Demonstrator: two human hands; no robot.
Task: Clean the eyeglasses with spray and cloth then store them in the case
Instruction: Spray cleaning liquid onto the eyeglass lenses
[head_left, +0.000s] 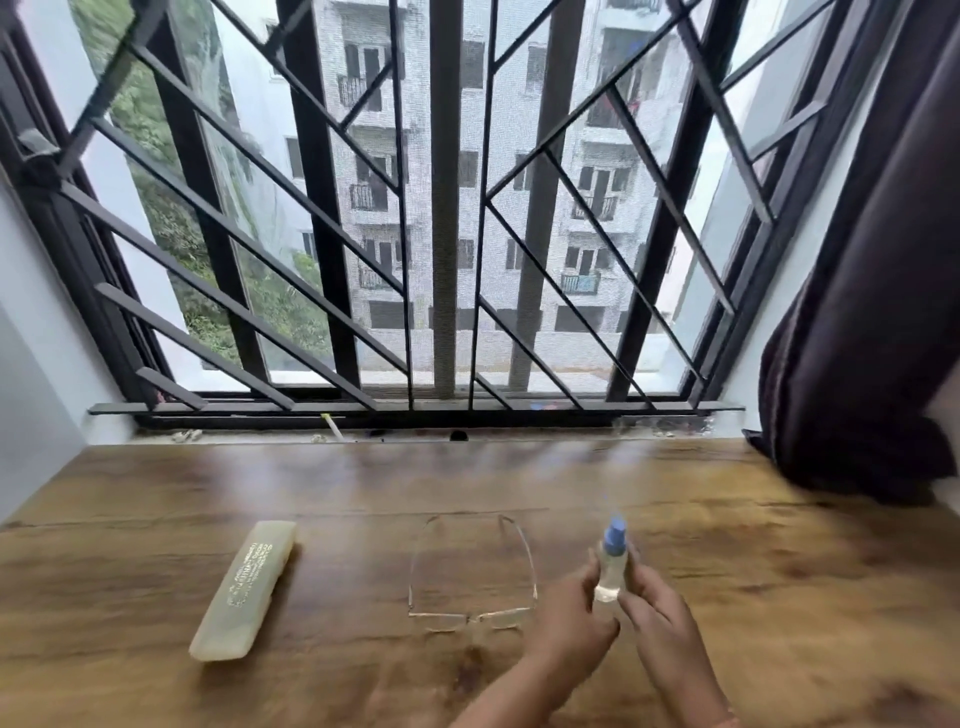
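Bottle (610, 569) held upright in both hands, just right of glasses (447, 621).
Left hand (563, 621) and right hand (662, 616) pinch its clear body from either side, blue cap on top. Glasses lie on tabletop (363, 488), temples unfolded, pointing away from the person. Case (244, 592), closed, lies well left of glasses.

We logged the worktop (156, 519) as brown wood grain, smooth, with a soft sheen that caught the window light. The case (244, 587) looked like pale yellowish plastic, slightly cloudy, with a dull finish and light lettering on top. The eyeglasses (470, 618) had thin metal-looking wire and clear lenses. The spray bottle (610, 566) had a clear glossy plastic body and a blue plastic cap. The window grille (317, 208) was dark metal, matt. The curtain (872, 312) was dark cloth in soft folds. The wall (31, 364) was pale matt paint.
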